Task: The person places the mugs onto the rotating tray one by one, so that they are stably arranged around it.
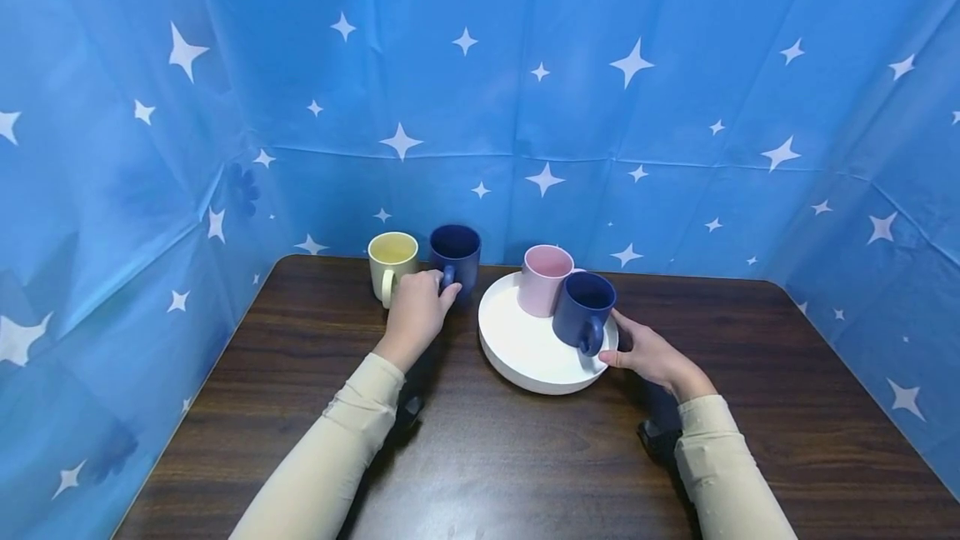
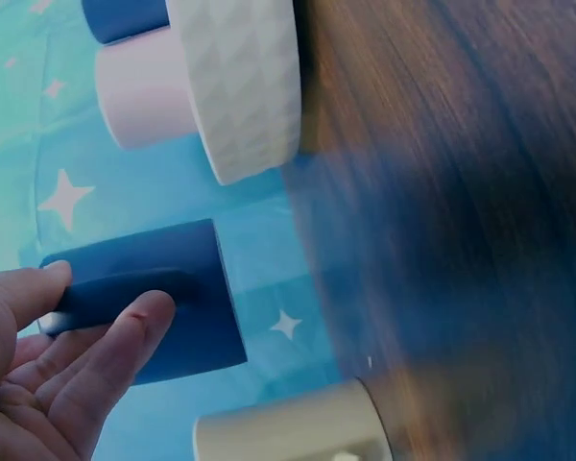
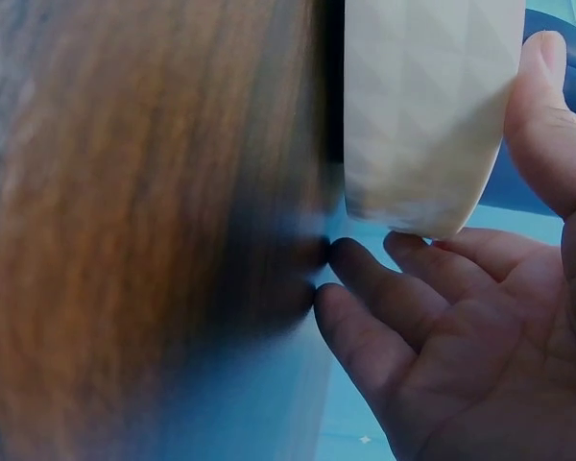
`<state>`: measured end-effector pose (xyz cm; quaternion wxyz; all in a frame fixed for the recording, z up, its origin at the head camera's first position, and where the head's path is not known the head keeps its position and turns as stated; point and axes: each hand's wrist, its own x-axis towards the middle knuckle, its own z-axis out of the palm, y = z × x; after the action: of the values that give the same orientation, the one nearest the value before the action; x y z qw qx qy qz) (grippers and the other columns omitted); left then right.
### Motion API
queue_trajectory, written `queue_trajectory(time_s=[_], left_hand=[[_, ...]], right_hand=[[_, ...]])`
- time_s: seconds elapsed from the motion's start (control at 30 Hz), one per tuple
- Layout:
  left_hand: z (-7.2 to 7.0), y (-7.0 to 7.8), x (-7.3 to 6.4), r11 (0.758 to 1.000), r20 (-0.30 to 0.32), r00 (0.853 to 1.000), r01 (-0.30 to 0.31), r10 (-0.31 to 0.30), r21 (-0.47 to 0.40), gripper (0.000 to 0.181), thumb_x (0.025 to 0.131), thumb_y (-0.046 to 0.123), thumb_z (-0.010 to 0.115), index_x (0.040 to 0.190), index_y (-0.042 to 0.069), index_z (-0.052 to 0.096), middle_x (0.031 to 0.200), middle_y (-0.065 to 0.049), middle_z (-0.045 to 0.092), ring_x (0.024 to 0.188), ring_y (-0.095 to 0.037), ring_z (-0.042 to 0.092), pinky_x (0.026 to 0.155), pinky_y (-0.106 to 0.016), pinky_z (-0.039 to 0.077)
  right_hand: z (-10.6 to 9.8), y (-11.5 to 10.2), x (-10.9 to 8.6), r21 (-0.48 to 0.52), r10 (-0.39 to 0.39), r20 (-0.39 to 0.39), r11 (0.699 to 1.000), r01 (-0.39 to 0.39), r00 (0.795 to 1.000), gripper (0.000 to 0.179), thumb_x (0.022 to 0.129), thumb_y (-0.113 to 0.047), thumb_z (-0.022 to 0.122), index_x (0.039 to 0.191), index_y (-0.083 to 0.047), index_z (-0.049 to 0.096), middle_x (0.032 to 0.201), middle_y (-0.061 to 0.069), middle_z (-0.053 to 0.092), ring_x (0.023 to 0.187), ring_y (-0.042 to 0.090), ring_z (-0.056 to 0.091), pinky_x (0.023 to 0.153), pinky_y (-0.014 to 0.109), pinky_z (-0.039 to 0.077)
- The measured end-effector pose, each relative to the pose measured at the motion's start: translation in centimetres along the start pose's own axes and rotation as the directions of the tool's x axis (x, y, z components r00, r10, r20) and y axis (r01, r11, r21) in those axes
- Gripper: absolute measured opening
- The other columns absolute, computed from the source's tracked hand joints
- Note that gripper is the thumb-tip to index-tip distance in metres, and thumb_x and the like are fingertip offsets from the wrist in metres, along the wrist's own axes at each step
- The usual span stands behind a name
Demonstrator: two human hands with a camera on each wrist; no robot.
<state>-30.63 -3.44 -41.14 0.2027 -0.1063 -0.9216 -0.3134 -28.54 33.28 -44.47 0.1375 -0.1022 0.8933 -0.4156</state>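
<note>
My left hand (image 1: 417, 312) pinches the handle of a dark blue mug (image 2: 197, 317) between thumb and fingers. Backdrop shows between that mug's base and the table in the left wrist view. Just left of it stands a pale yellow mug (image 1: 393, 260), its handle close to my left hand. A round white tray (image 1: 517, 348) with a faceted outer wall carries a pink mug (image 1: 542, 294) and another dark blue mug (image 1: 579, 315), both upright. My right hand (image 1: 654, 355) holds the tray's right side, thumb (image 3: 547, 115) at the rim and fingers along the outer wall.
The dark wooden table (image 1: 525, 465) ends at the back against a blue backdrop (image 1: 480, 90) with white stars, which also hangs on both sides. Black bands sit at both wrists, below the cream sleeves (image 1: 330, 448).
</note>
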Motion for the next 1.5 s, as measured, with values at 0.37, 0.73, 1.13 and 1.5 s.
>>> queue_trajectory(time_s=[0.37, 0.73, 1.13, 1.5], left_hand=[[-0.7, 0.2, -0.8, 0.998, 0.035, 0.998, -0.058, 0.059, -0.022, 0.032, 0.098, 0.02, 0.07, 0.071, 0.005, 0.062, 0.057, -0.002, 0.049, 0.054, -0.017, 0.048, 0.052, -0.029, 0.039], [-1.2, 0.1, -1.2, 0.985, 0.069, 0.983, -0.166, 0.168, -0.035, 0.027, 0.095, 0.017, 0.074, 0.071, 0.007, 0.064, 0.059, 0.002, 0.05, 0.054, -0.013, 0.046, 0.051, -0.027, 0.036], [-2.1, -0.6, -1.3, 0.97, 0.135, 0.968, -0.191, 0.212, -0.152, 0.019, 0.095, 0.019, 0.074, 0.08, 0.007, 0.073, 0.06, 0.004, 0.055, 0.052, -0.009, 0.047, 0.051, -0.025, 0.038], [-2.3, -0.9, -1.2, 0.944, 0.178, 0.937, -0.267, 0.301, -0.193, 0.015, 0.093, 0.017, 0.076, 0.08, 0.009, 0.073, 0.062, 0.006, 0.063, 0.054, -0.006, 0.049, 0.051, -0.023, 0.039]], right_hand=[[-0.1, 0.7, 0.2, 0.025, -0.015, 0.005, 1.0, 0.015, 1.0, 0.099, 0.094, -0.032, 0.073, 0.16, 0.002, 0.008, 0.163, 0.032, 0.013, 0.149, 0.052, 0.011, 0.114, 0.067, 0.021], [-0.2, 1.0, 0.2, 0.019, 0.012, 0.007, 1.0, -0.012, 1.0, 0.1, 0.094, -0.035, 0.073, 0.161, 0.0, 0.008, 0.164, 0.031, 0.012, 0.15, 0.052, 0.01, 0.115, 0.067, 0.018], [-0.2, 0.8, 0.2, 0.037, 0.014, 0.013, 0.999, -0.014, 1.0, 0.1, 0.094, -0.036, 0.072, 0.161, -0.001, 0.007, 0.164, 0.031, 0.011, 0.15, 0.052, 0.009, 0.115, 0.067, 0.018], [-0.3, 0.9, 0.1, 0.041, 0.003, 0.015, 0.999, -0.003, 1.0, 0.098, 0.095, -0.034, 0.071, 0.161, -0.001, 0.007, 0.164, 0.031, 0.011, 0.15, 0.052, 0.008, 0.114, 0.068, 0.017]])
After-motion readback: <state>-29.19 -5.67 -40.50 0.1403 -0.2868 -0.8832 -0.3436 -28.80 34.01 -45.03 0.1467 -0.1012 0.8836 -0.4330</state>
